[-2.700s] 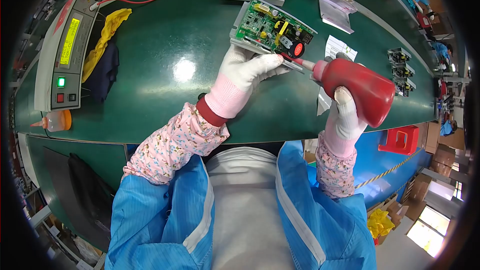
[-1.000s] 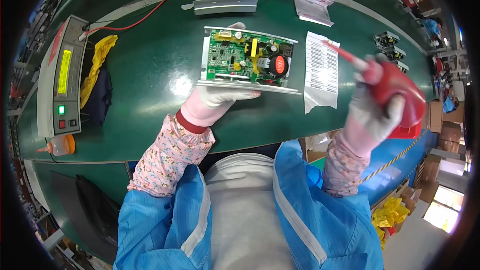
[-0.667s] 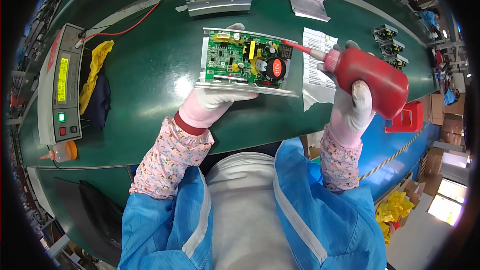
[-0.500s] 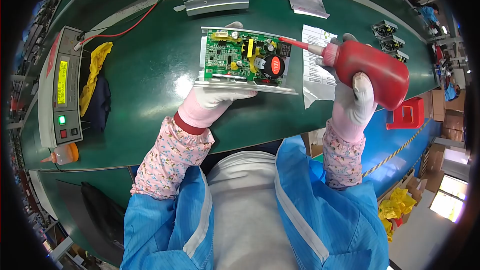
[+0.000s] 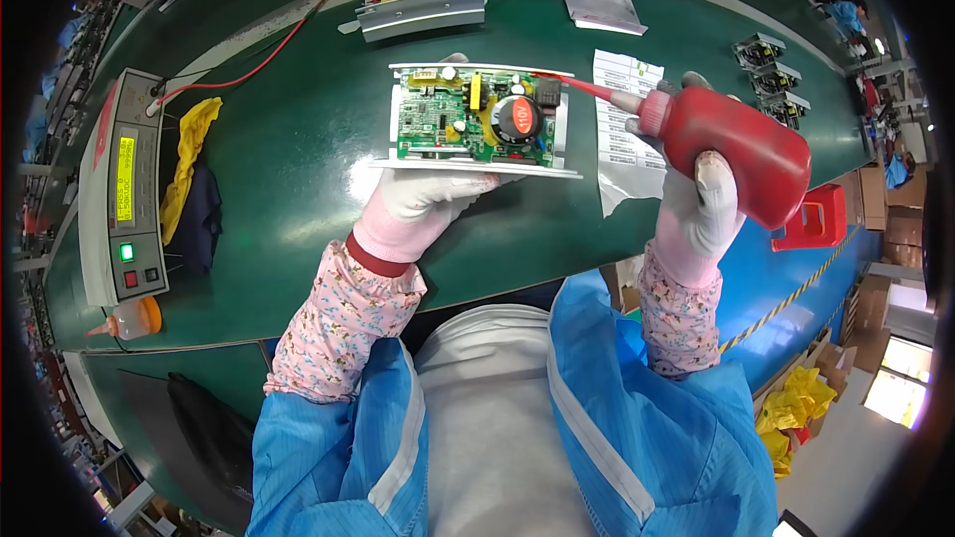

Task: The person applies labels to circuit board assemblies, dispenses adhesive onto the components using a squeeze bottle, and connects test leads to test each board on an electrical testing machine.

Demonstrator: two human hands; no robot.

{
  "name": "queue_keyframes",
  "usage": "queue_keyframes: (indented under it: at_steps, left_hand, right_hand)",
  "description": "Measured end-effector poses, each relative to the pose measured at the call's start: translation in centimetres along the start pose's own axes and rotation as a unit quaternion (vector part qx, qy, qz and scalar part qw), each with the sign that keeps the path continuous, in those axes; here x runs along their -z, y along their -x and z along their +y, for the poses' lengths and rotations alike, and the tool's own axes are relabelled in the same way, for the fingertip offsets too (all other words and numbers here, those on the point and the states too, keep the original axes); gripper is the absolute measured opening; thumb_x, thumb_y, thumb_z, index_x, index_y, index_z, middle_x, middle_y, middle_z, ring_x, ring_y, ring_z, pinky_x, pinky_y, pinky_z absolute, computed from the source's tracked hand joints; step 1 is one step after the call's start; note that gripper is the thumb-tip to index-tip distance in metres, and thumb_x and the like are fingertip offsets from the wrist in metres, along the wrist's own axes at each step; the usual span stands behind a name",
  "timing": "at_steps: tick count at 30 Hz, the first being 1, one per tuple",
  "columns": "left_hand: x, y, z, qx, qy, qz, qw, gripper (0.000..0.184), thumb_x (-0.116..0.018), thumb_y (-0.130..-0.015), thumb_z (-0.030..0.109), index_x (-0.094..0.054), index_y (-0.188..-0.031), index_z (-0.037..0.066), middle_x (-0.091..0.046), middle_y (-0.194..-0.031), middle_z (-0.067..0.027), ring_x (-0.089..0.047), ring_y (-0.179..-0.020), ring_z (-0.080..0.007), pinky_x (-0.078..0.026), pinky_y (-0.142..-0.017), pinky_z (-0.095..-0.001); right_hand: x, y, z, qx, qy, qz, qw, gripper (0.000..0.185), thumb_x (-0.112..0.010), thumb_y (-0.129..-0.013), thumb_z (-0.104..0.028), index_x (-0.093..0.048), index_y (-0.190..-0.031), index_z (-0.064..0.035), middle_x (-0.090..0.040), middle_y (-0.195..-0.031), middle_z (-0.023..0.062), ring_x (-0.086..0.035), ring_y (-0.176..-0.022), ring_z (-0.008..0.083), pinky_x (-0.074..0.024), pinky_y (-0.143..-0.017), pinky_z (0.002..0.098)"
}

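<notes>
My gloved left hand (image 5: 428, 195) grips a green circuit board (image 5: 434, 114) in a silver metal frame, holding it by the lower edge, with a fingertip showing behind the top edge. A round black part on the board carries a red "110V" label. In my gloved right hand (image 5: 711, 194) is a red squeeze bottle (image 5: 741, 144), tilted on its side. Its thin red nozzle points left, and the tip is at the board's upper right edge; whether it touches cannot be made out. Behind the nozzle lies a printed label sheet (image 5: 629, 144).
At the left stands a tester (image 5: 124, 189) with a lit display, beside a yellow cloth (image 5: 189, 164) and a small orange-capped bottle (image 5: 136, 318). Another framed board (image 5: 423, 15) sits at the back. Several boards (image 5: 771, 80) and a red stool (image 5: 814, 219) are at the right.
The circuit board has shifted slightly left and is tipped a little differently. The red bottle stays in my right hand, its nozzle tip moving slightly left with the board.
</notes>
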State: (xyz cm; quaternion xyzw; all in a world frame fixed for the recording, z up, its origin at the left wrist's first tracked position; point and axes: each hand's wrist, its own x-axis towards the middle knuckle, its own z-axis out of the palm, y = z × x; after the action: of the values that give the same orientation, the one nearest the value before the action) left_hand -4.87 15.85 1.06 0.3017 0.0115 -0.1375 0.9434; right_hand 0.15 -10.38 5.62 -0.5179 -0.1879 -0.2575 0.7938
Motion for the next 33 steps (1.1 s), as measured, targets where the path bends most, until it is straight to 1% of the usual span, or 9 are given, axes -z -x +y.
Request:
queue_keyframes:
  at_steps: [1, 5, 6, 10, 16, 21, 25, 30, 33]
  left_hand:
    - [-0.3, 0.0, 0.1, 0.002, -0.001, 0.0, 1.0, 0.076, -0.057, -0.079, -0.021, -0.042, -0.149, 0.001, -0.057, -0.141, -0.0215, -0.057, -0.128, -0.0409, -0.043, -0.114, -0.0562]
    - [-1.4, -0.3, 0.4, -0.013, 0.074, -0.055, 0.996, 0.079, -0.058, -0.08, -0.018, -0.033, -0.153, -0.001, -0.05, -0.147, -0.025, -0.053, -0.131, -0.0445, -0.041, -0.115, -0.06]
    - [-1.4, -0.4, 0.4, -0.013, 0.073, -0.055, 0.996, 0.079, -0.058, -0.08, -0.018, -0.033, -0.153, -0.001, -0.05, -0.147, -0.025, -0.053, -0.131, -0.0445, -0.041, -0.115, -0.06]
    - [-0.9, -0.5, 0.1, -0.02, 0.083, -0.055, 0.995, 0.071, -0.061, -0.082, -0.014, -0.039, -0.149, -0.005, -0.054, -0.142, -0.0271, -0.056, -0.128, -0.0437, -0.042, -0.114, -0.0592]
    - [-0.2, -0.6, -0.1, -0.014, 0.122, -0.094, 0.988, 0.056, -0.059, -0.085, -0.016, -0.051, -0.139, -0.004, -0.064, -0.129, -0.024, -0.062, -0.121, -0.0387, -0.047, -0.11, -0.0558]
    - [-0.1, -0.8, -0.1, -0.003, 0.133, -0.097, 0.986, 0.051, -0.06, -0.088, -0.011, -0.053, -0.137, -0.004, -0.064, -0.129, -0.0234, -0.064, -0.119, -0.0369, -0.049, -0.109, -0.0547]
    - [-0.4, -0.8, -0.1, -0.028, 0.126, -0.098, 0.987, 0.046, -0.062, -0.089, -0.008, -0.055, -0.135, -0.006, -0.065, -0.127, -0.0232, -0.065, -0.117, -0.0354, -0.049, -0.109, -0.0527]
    - [-0.2, -0.9, 0.0, -0.014, 0.15, -0.079, 0.985, 0.041, -0.062, -0.09, -0.006, -0.057, -0.131, -0.008, -0.065, -0.127, -0.0241, -0.065, -0.117, -0.0356, -0.049, -0.109, -0.0513]
    - [-0.4, -0.9, 0.0, -0.017, 0.142, -0.091, 0.985, 0.04, -0.061, -0.091, -0.006, -0.057, -0.13, -0.009, -0.065, -0.127, -0.0247, -0.065, -0.117, -0.0357, -0.049, -0.11, -0.0509]
  right_hand:
    - [-0.1, 0.2, -0.1, 0.0, 0.0, 0.002, 1.0, 0.066, -0.077, -0.076, 0.003, -0.051, -0.136, -0.0058, -0.063, -0.125, 0.0175, -0.066, -0.107, 0.0329, -0.0574, -0.091, 0.0432]
    - [-0.8, 0.7, -0.6, 0.007, 0.094, -0.016, 0.995, 0.066, -0.074, -0.081, -0.007, -0.045, -0.14, -0.0069, -0.055, -0.133, 0.0182, -0.055, -0.126, 0.0418, -0.0512, -0.101, 0.0545]
    - [-1.2, 0.8, -0.7, 0.008, 0.094, -0.015, 0.995, 0.066, -0.074, -0.081, -0.007, -0.045, -0.14, -0.0069, -0.055, -0.133, 0.0182, -0.055, -0.126, 0.0418, -0.0512, -0.101, 0.0545]
    - [-2.8, 1.3, -1.1, 0.092, 0.13, -0.067, 0.985, 0.07, -0.084, -0.07, -0.004, -0.053, -0.133, -0.0056, -0.061, -0.129, 0.0182, -0.065, -0.108, 0.0341, -0.0538, -0.098, 0.0457]
    - [-2.8, 0.3, -0.9, 0.087, 0.152, -0.034, 0.984, 0.068, -0.086, -0.067, -0.006, -0.055, -0.129, -0.0049, -0.06, -0.129, 0.0175, -0.065, -0.11, 0.0335, -0.0534, -0.099, 0.0454]
    - [-1.6, 0.7, -0.9, 0.016, -0.002, 0.063, 0.998, 0.07, -0.088, -0.065, -0.008, -0.057, -0.128, -0.0049, -0.061, -0.128, 0.017, -0.065, -0.111, 0.0327, -0.0557, -0.095, 0.0424]
    - [-1.2, 1.5, -0.6, 0.113, 0.164, -0.008, 0.98, 0.073, -0.088, -0.065, -0.008, -0.056, -0.131, -0.0056, -0.061, -0.128, 0.0161, -0.065, -0.111, 0.0318, -0.0572, -0.093, 0.0413]
    - [-1.4, 1.7, -1.1, 0.091, 0.195, -0.068, 0.974, 0.069, -0.076, -0.073, -0.001, -0.05, -0.137, -0.0098, -0.055, -0.135, 0.019, -0.059, -0.117, 0.0337, -0.0501, -0.099, 0.0495]
    - [-1.4, 1.8, -0.9, 0.091, 0.18, -0.068, 0.977, 0.069, -0.077, -0.073, -0.001, -0.051, -0.136, -0.0097, -0.056, -0.135, 0.019, -0.059, -0.117, 0.0338, -0.0504, -0.099, 0.0488]
